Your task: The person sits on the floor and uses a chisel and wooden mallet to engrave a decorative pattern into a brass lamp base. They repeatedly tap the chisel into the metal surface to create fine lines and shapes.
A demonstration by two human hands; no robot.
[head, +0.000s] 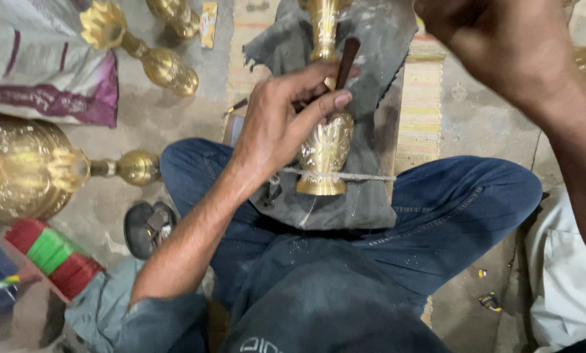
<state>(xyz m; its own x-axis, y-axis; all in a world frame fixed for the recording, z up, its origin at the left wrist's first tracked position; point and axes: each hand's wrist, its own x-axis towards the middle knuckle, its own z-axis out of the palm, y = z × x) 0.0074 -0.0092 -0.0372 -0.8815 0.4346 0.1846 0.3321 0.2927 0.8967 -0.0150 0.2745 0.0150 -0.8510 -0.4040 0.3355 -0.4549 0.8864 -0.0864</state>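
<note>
Head view, left hand gripping dark tool against brass vase

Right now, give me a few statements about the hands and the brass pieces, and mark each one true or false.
1. The left hand holds a dark tool against the brass vase. True.
2. The vase stands upright on bare concrete. False: it lies on a dark cloth across the lap.
3. A cord crosses the vase near its base. True.
4. The right hand grips the vase base. False: it is raised, away from the vase.
</note>
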